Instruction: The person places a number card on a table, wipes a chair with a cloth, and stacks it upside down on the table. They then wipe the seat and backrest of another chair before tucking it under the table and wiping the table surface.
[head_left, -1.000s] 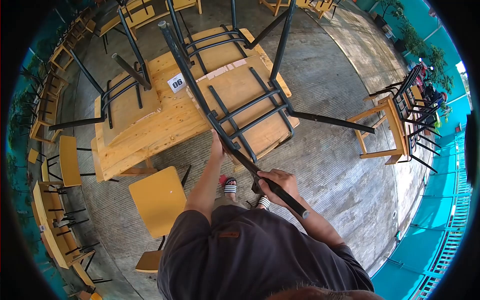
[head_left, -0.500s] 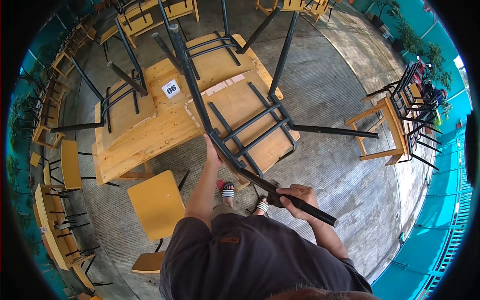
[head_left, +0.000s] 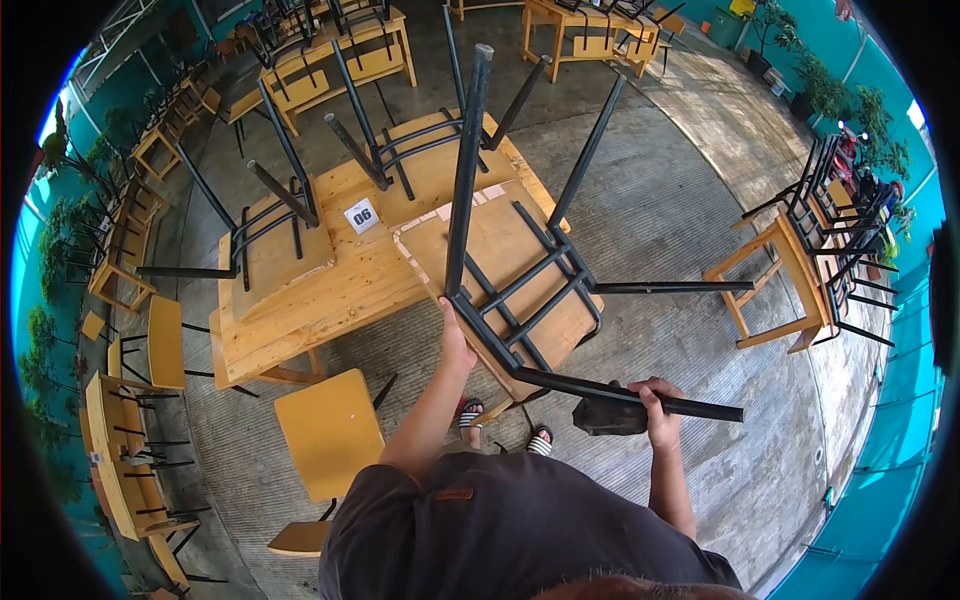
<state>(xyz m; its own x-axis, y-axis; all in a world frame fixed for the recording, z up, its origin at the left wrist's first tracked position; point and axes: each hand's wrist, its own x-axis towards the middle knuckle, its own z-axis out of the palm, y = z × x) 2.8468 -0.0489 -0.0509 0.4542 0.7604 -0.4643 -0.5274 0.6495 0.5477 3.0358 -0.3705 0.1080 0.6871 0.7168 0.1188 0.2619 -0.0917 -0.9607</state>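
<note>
At the near edge of a wooden table is an upturned chair, its underside facing up. The seat's bare plywood is pale tan, with ragged whitish-pink patches along the far edge; black tubing crosses it as paired bars. Four black legs splay outward, two rising steeply, one running right, one slanting towards the person. Around that nearest leg, towards its free end, the fingers of the right hand are curled; a dark cloth hangs bunched just beside the grip, against the tube. By the seat's near corner, the left hand touches the edge (whether its fingers pinch the wood or merely brace it, I cannot tell). Two more upturned chairs lie on the table, near a white number card.
</note>
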